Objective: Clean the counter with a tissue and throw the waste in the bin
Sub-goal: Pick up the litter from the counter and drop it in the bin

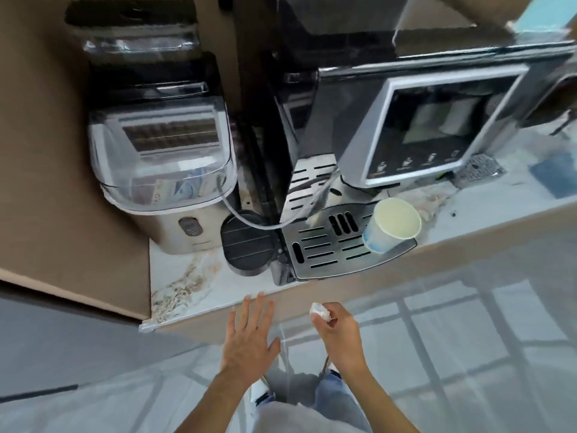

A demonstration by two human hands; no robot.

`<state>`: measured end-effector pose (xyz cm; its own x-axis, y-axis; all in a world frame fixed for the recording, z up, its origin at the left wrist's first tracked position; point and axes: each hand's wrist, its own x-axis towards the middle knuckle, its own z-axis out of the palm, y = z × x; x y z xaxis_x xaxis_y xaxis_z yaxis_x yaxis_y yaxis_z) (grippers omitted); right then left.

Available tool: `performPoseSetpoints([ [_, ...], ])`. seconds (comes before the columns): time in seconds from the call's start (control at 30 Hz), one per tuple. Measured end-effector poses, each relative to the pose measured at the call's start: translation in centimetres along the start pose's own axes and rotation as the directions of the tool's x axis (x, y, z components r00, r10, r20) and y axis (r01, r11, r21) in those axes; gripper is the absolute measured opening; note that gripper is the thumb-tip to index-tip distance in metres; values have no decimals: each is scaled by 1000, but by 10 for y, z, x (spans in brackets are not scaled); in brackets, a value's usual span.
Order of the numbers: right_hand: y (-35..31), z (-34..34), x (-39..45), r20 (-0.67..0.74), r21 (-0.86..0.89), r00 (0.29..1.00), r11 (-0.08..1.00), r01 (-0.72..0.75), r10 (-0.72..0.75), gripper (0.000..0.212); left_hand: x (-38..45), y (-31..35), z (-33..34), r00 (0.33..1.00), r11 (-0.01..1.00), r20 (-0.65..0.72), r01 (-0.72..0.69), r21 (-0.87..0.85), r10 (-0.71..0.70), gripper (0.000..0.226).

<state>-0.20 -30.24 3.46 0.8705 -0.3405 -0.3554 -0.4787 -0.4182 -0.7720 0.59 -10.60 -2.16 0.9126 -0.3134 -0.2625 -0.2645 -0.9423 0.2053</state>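
A marble-patterned counter [187,285] runs from lower left to upper right, with brown stains near its front left corner. My right hand [338,332] is closed around a small crumpled white tissue [319,310], held in front of the counter's edge and just below it. My left hand [249,335] is flat with fingers spread, its fingertips at the counter's front edge, holding nothing. No bin is in view.
A coffee machine [406,129] with a metal drip tray [337,248] stands on the counter; a pale paper cup [390,225] leans on the tray's right end. A steel appliance with a clear lid [162,170] sits left, a black round lid [246,245] beside it. Tiled floor below.
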Motion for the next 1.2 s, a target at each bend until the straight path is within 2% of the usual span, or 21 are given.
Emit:
performPoseSetpoints([
  [0.33, 31, -80, 27, -52, 123, 997, 991, -50, 57, 6, 32, 62, -4, 993, 997, 111, -40, 58, 34, 80],
  [0.77, 65, -202, 96, -67, 229, 997, 973, -31, 48, 6, 96, 186, -5, 995, 991, 95, -42, 129, 30, 77],
  [1.03, 89, -271, 125, -121, 297, 987, 953, -63, 103, 8, 140, 265, -12, 989, 989, 63, -139, 58, 135, 85],
  [1.2, 105, -309, 140, -202, 374, 965, 924, -80, 165, 13, 175, 307, -10, 976, 971, 46, -218, 99, 214, 82],
])
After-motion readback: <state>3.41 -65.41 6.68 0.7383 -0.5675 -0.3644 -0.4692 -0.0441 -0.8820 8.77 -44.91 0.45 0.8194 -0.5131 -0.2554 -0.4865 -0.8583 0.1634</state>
